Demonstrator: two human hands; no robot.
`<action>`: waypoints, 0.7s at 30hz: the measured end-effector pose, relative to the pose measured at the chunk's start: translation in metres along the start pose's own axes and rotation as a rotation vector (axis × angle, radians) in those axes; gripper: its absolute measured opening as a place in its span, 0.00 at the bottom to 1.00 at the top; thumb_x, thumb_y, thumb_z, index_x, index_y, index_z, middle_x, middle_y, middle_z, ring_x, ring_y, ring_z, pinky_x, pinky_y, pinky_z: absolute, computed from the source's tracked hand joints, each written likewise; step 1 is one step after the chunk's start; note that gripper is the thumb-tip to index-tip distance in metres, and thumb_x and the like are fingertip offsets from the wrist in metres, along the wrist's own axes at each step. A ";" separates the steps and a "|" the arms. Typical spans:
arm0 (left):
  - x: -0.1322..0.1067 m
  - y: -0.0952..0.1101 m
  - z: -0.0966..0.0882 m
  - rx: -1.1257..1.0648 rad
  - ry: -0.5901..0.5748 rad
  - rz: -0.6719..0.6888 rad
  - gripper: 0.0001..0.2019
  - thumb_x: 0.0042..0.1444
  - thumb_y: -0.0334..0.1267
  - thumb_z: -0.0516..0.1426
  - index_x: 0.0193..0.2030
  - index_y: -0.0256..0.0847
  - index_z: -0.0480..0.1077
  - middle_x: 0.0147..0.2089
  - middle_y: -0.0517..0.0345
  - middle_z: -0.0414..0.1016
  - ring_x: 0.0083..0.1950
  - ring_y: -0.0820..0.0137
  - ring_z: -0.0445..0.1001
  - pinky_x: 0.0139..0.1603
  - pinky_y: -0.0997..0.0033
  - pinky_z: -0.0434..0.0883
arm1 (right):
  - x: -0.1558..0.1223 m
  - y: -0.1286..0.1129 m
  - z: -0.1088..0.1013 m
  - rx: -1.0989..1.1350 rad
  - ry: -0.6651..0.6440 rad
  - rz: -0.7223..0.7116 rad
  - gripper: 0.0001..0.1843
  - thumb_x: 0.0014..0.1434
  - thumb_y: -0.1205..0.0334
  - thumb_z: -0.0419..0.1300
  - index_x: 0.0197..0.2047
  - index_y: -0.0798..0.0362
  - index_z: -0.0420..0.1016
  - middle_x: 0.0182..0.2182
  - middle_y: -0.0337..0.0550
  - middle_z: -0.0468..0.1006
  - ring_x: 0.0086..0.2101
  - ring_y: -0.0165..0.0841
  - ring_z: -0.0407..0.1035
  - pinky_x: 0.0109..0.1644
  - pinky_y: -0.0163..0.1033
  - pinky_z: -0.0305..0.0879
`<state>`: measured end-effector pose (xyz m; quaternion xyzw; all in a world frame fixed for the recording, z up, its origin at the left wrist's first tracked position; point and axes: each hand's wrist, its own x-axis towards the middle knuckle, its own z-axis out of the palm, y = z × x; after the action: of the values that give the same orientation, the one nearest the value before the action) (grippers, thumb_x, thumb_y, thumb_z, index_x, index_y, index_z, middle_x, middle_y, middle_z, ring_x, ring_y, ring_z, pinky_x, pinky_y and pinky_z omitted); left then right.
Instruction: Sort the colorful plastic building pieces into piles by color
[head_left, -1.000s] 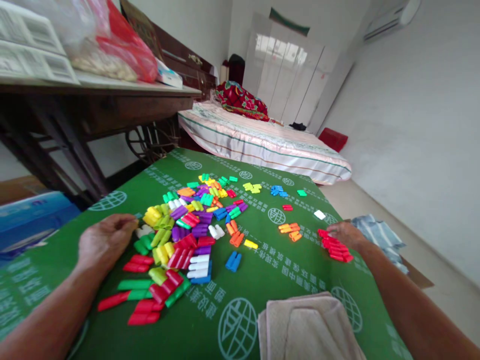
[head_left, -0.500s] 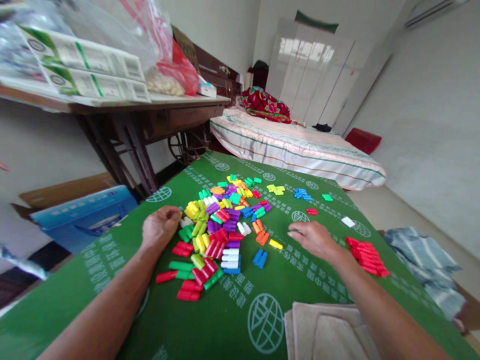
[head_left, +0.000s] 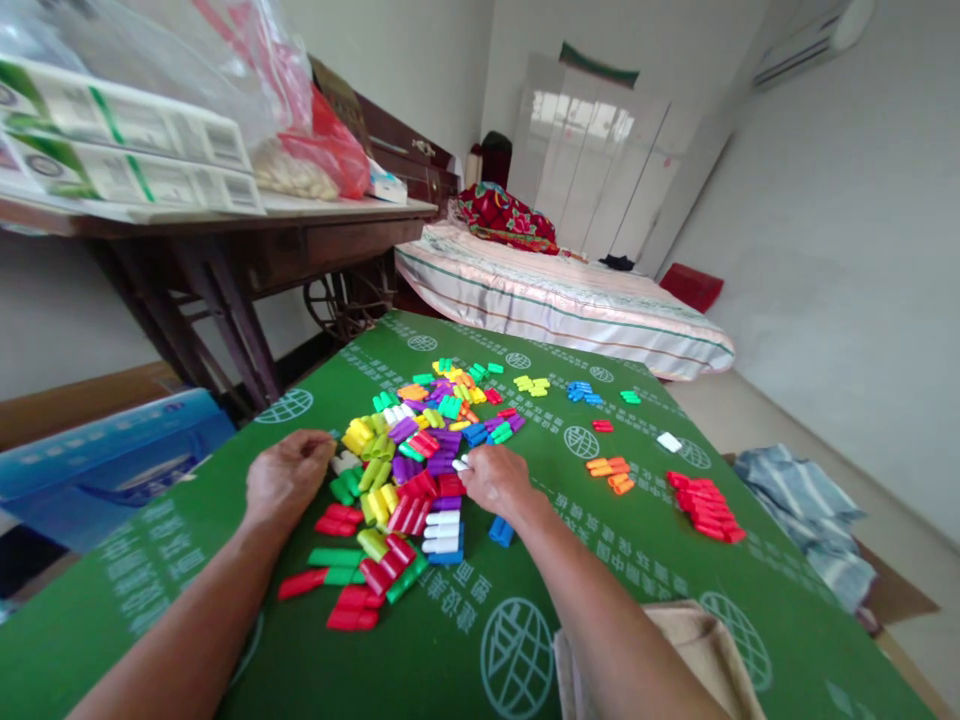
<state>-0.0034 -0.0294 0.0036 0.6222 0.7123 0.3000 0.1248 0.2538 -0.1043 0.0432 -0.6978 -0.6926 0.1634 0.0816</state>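
A heap of small coloured plastic pieces (head_left: 420, 450) lies on the green printed table cover (head_left: 525, 560). My left hand (head_left: 289, 480) rests curled at the heap's left edge, beside green and red pieces; nothing shows in it. At the heap's right edge, my right hand (head_left: 495, 482) lies palm down, its fingertips touching a white piece (head_left: 459, 464). Whether it grips that piece is hidden. A blue piece (head_left: 501, 531) lies just under that wrist.
Sorted groups lie apart on the cover: red (head_left: 705, 505), orange (head_left: 611, 472), blue (head_left: 579, 390), yellow (head_left: 531, 383), one white piece (head_left: 669, 441). A folded towel (head_left: 675, 650) sits at the near edge. A dark table (head_left: 225, 250) stands left, a bed (head_left: 555, 300) behind.
My right hand has left the red group at the right and moved left across the cover to the heap. My left hand has stayed at the heap's left edge.
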 end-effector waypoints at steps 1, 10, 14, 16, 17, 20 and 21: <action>0.000 0.001 -0.001 0.003 0.000 -0.001 0.20 0.50 0.46 0.48 0.42 0.38 0.73 0.39 0.54 0.77 0.38 0.65 0.74 0.37 0.72 0.67 | 0.001 0.001 0.001 0.018 0.011 0.013 0.14 0.57 0.56 0.53 0.36 0.54 0.77 0.39 0.51 0.79 0.42 0.41 0.72 0.41 0.41 0.64; 0.000 0.003 -0.002 0.025 0.007 0.004 0.18 0.51 0.45 0.49 0.41 0.40 0.73 0.38 0.56 0.78 0.38 0.66 0.74 0.35 0.73 0.66 | -0.012 0.037 0.004 0.504 -0.085 0.128 0.17 0.62 0.56 0.47 0.31 0.55 0.72 0.12 0.32 0.68 0.11 0.22 0.56 0.16 0.27 0.51; -0.003 0.004 -0.002 0.003 0.005 0.001 0.18 0.50 0.45 0.49 0.41 0.38 0.73 0.38 0.54 0.78 0.37 0.66 0.74 0.35 0.73 0.67 | -0.031 0.063 -0.004 0.665 -0.082 0.196 0.15 0.61 0.57 0.49 0.29 0.55 0.70 0.09 0.29 0.64 0.09 0.21 0.51 0.13 0.27 0.44; -0.004 0.005 -0.003 0.009 0.001 -0.010 0.19 0.50 0.45 0.48 0.41 0.38 0.73 0.38 0.54 0.78 0.37 0.66 0.74 0.35 0.73 0.67 | -0.040 0.079 -0.008 0.705 -0.062 0.241 0.15 0.60 0.57 0.49 0.27 0.55 0.68 0.09 0.29 0.64 0.08 0.21 0.50 0.13 0.27 0.42; -0.004 0.006 -0.003 0.015 -0.001 -0.015 0.19 0.50 0.45 0.48 0.41 0.38 0.73 0.38 0.54 0.78 0.36 0.66 0.74 0.34 0.73 0.67 | -0.044 0.087 -0.010 0.715 -0.052 0.264 0.15 0.60 0.58 0.49 0.26 0.54 0.67 0.08 0.29 0.64 0.08 0.21 0.50 0.12 0.27 0.42; -0.003 0.006 -0.003 0.026 0.001 -0.018 0.19 0.50 0.46 0.48 0.42 0.39 0.73 0.39 0.55 0.78 0.37 0.67 0.74 0.33 0.73 0.66 | -0.057 0.108 -0.011 0.718 -0.045 0.326 0.14 0.59 0.59 0.50 0.25 0.54 0.66 0.08 0.30 0.64 0.08 0.21 0.49 0.12 0.27 0.40; -0.003 0.005 -0.002 0.023 0.004 -0.014 0.20 0.50 0.46 0.48 0.42 0.39 0.73 0.39 0.55 0.78 0.37 0.67 0.74 0.34 0.73 0.66 | -0.061 0.113 -0.010 0.712 -0.048 0.343 0.13 0.59 0.60 0.50 0.25 0.54 0.66 0.08 0.30 0.64 0.08 0.21 0.48 0.12 0.27 0.40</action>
<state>0.0002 -0.0322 0.0080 0.6180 0.7202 0.2921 0.1182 0.3647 -0.1670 0.0210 -0.7275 -0.4677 0.4209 0.2735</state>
